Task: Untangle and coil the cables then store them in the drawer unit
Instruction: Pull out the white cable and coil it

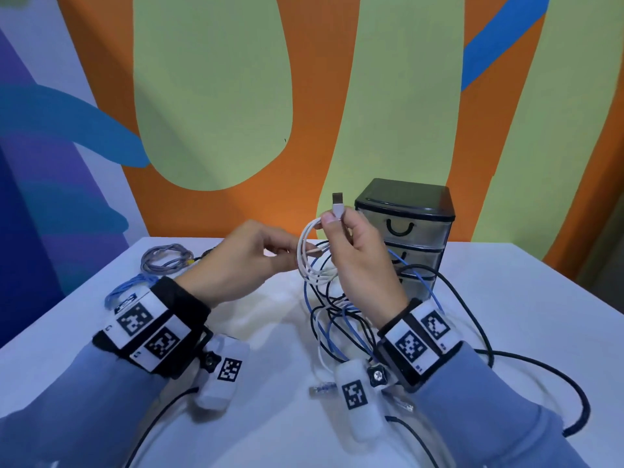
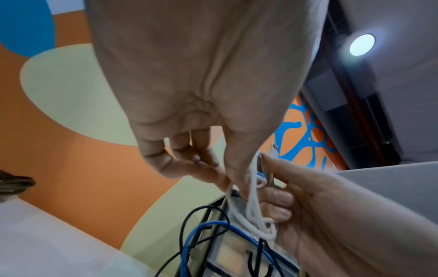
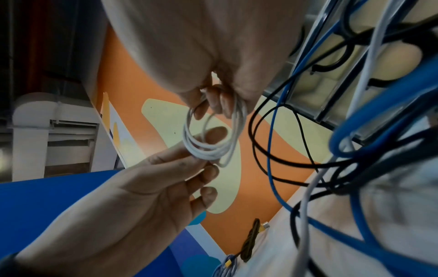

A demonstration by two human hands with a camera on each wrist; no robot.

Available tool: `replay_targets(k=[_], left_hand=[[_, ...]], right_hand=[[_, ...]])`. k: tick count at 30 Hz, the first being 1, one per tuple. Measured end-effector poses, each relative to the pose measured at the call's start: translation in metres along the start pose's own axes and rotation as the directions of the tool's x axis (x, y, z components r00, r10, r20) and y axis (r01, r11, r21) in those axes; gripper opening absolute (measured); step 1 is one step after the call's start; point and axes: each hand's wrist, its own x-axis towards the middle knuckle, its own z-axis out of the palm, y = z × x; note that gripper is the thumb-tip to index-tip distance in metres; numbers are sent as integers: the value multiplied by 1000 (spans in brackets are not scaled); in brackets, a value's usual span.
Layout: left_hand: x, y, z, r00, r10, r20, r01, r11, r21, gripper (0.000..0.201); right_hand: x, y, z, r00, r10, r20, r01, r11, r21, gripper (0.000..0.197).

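Note:
Both hands hold a small coil of white USB cable [image 1: 309, 256] above the white table [image 1: 526, 298]. My right hand [image 1: 351, 251] grips the coil's top, with the USB plug [image 1: 337, 206] sticking up from its fingers. My left hand [image 1: 266, 255] pinches the coil's left side between thumb and fingers. In the right wrist view the white coil [image 3: 213, 136] hangs between both hands. Below them lies a tangle of black and blue cables [image 1: 341, 319]. The black three-drawer unit [image 1: 410, 231] stands behind my right hand, its drawers closed.
A coiled grey cable [image 1: 165, 260] lies at the table's far left, with a coiled blue cable [image 1: 128, 288] nearer me. A long black cable [image 1: 553, 373] loops across the table's right side. Loose network plugs [image 1: 320, 388] lie near the front. A painted wall stands behind the table.

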Motion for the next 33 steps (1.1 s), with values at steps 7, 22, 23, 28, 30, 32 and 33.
replay_targets(k=[7,22,23,28,30,32,33], left_hand=[[-7,6,1,992,2,-125,-19,991,-133,34],[-8,12,11,956,183,-228,-199,979,-49,5],[-7,13,11,950,156,-269,-214,956,-201,8],[-5,17,11,934,-97,-343,-181,698,-693,8],[-4,17,8,920,-173,-353,-183,606,-774,8],[-4,14,6,894,-273,-357,-158,551,-819,9],[-4,12,5,876,-321,-359,-128,564,-816,10]], right_hand=[[-1,2,1,996,40,75,-46,996,70,30],[4,-1,7,949,317,3,-287,855,431,27],[5,-3,5,934,357,27,-318,793,520,26],[7,-6,0,891,429,150,-391,556,733,21],[7,-8,0,897,411,163,-379,524,763,22],[6,-10,0,924,360,130,-331,579,745,21],[5,-10,0,945,313,96,-286,647,707,22]])
